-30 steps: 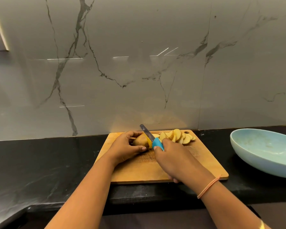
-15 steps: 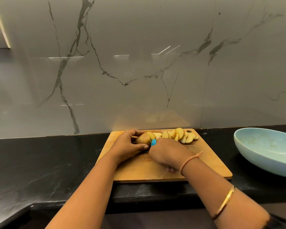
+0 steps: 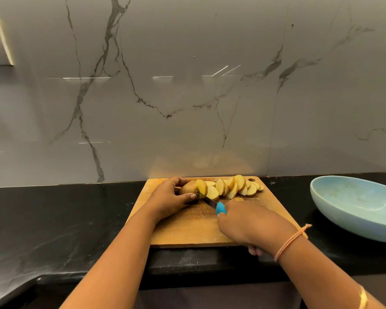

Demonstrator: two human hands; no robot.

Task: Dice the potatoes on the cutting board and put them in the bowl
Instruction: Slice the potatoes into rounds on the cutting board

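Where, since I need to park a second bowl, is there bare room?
Widest: the black counter left of the cutting board. A narrow strip lies between board and bowl. Crowded: most of the board, with potato, slices, knife, left hand and right hand.

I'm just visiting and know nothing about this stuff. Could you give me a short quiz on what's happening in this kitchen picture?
1. Fill in: the left hand steadies the uncut ___ on the cutting board.
2. Which hand holds the knife? A left, B right.
3. True or false: the slices lie in the bowl.
Key: 1 potato; 2 B, the right hand; 3 false.
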